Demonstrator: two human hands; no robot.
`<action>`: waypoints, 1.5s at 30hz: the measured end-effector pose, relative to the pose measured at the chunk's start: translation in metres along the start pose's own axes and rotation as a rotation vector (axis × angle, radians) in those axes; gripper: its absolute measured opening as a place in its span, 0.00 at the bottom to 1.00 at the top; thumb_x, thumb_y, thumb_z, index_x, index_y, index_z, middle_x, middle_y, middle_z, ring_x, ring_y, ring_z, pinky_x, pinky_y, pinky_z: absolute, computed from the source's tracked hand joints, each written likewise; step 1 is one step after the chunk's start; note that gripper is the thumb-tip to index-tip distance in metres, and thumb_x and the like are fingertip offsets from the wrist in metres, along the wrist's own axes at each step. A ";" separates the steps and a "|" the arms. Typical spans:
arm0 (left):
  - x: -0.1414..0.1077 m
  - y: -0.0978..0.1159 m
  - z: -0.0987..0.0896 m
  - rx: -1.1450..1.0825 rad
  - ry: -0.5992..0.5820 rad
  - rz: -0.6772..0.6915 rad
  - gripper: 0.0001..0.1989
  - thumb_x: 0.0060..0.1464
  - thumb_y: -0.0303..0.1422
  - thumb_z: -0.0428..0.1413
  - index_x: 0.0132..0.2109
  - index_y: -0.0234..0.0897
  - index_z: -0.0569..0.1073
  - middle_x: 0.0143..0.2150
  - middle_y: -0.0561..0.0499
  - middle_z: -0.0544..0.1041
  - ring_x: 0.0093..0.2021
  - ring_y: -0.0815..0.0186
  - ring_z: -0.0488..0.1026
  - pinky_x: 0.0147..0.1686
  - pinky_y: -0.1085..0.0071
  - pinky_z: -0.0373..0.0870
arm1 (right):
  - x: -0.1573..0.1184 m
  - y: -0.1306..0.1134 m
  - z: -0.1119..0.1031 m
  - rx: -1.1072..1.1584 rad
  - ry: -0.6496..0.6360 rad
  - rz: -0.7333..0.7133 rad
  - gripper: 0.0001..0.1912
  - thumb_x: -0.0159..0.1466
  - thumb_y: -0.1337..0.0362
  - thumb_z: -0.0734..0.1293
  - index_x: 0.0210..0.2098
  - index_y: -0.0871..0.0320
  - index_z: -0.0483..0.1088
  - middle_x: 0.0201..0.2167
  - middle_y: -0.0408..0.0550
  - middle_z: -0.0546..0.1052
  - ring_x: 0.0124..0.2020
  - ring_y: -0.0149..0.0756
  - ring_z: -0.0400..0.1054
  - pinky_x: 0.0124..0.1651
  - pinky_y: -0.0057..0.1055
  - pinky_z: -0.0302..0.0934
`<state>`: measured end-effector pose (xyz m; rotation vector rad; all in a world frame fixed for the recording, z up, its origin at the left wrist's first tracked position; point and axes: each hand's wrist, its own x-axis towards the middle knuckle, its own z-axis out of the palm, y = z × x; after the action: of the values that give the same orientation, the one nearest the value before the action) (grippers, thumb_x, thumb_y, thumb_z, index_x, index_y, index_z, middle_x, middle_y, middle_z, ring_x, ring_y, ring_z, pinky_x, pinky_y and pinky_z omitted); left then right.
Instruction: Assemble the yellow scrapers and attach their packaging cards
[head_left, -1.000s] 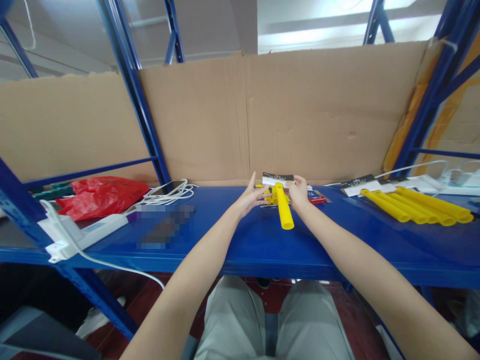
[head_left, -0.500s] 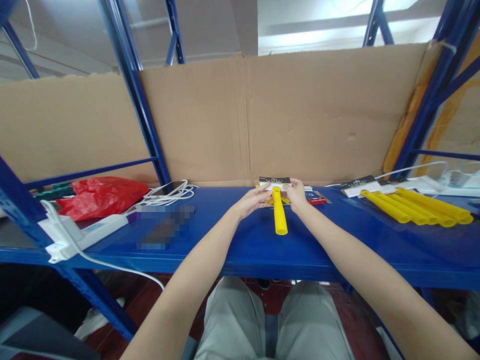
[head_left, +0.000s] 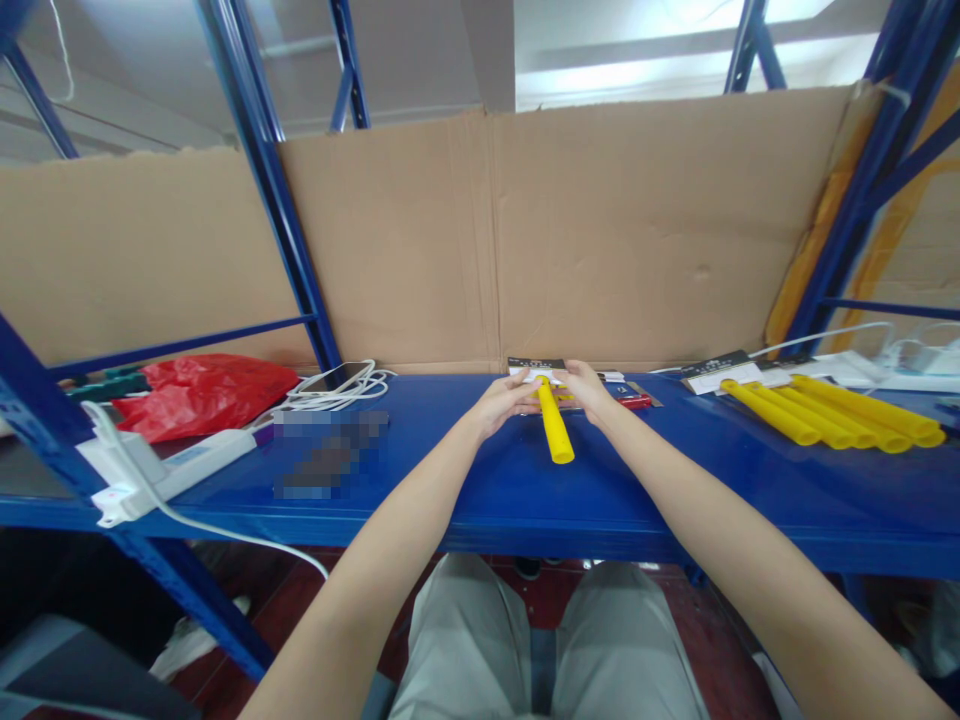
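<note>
Yellow tube (head_left: 556, 425) with card (head_left: 535, 368), held above the blue shelf (head_left: 585, 490), open end toward the wearer. Left hand (head_left: 507, 401) and right hand (head_left: 589, 388) pinch its carded end from opposite sides; red cutter (head_left: 634, 401) just beyond.

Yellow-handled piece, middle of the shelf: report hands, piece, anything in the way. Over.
Left hand and right hand hold yellow-handled piece by its black-and-white end. Handle points toward wearer. Red item right of right hand, seemingly not blocking.
</note>
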<state>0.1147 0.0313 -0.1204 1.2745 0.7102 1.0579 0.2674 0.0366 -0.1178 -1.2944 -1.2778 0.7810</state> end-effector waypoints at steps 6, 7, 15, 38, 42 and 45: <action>0.003 0.000 0.000 -0.036 0.039 0.020 0.23 0.54 0.24 0.57 0.57 0.32 0.66 0.38 0.45 0.79 0.30 0.69 0.76 0.39 0.69 0.73 | -0.005 -0.009 -0.007 -0.689 0.061 -0.301 0.22 0.60 0.54 0.62 0.48 0.63 0.65 0.49 0.63 0.70 0.53 0.50 0.65 0.52 0.43 0.59; 0.004 0.000 0.000 -0.039 0.038 0.017 0.23 0.54 0.24 0.57 0.57 0.33 0.66 0.39 0.44 0.79 0.30 0.69 0.76 0.40 0.69 0.73 | -0.005 -0.011 -0.007 -0.705 0.018 -0.282 0.22 0.61 0.53 0.62 0.48 0.64 0.64 0.46 0.63 0.73 0.50 0.49 0.67 0.49 0.41 0.61; 0.001 -0.001 -0.002 -0.044 -0.082 -0.022 0.19 0.53 0.29 0.59 0.53 0.33 0.71 0.43 0.41 0.78 0.35 0.67 0.76 0.42 0.67 0.71 | -0.006 -0.004 0.000 -0.630 -0.219 -0.348 0.23 0.55 0.71 0.65 0.51 0.62 0.59 0.40 0.55 0.76 0.36 0.36 0.71 0.35 0.28 0.62; -0.003 0.006 0.001 -0.024 0.067 0.023 0.29 0.55 0.31 0.55 0.64 0.46 0.60 0.57 0.45 0.71 0.51 0.60 0.72 0.47 0.65 0.68 | 0.005 -0.034 -0.029 -0.864 -0.202 -0.404 0.15 0.54 0.75 0.62 0.40 0.59 0.71 0.38 0.53 0.77 0.38 0.43 0.70 0.42 0.35 0.61; -0.003 0.005 0.000 -0.011 0.089 -0.006 0.29 0.56 0.32 0.55 0.64 0.44 0.59 0.60 0.44 0.68 0.50 0.59 0.72 0.46 0.66 0.69 | 0.030 -0.044 -0.077 -1.061 -0.163 -0.308 0.13 0.55 0.72 0.63 0.39 0.60 0.72 0.37 0.54 0.77 0.35 0.41 0.70 0.40 0.34 0.61; -0.002 0.004 0.000 0.016 0.088 -0.020 0.26 0.56 0.32 0.54 0.62 0.40 0.62 0.61 0.42 0.66 0.49 0.58 0.73 0.43 0.66 0.70 | 0.045 -0.042 -0.126 -1.173 -0.115 -0.192 0.13 0.55 0.73 0.64 0.40 0.62 0.71 0.40 0.56 0.76 0.36 0.39 0.69 0.40 0.32 0.61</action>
<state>0.1128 0.0289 -0.1167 1.2382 0.7985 1.0995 0.3867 0.0410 -0.0442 -1.9754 -2.0295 -0.1304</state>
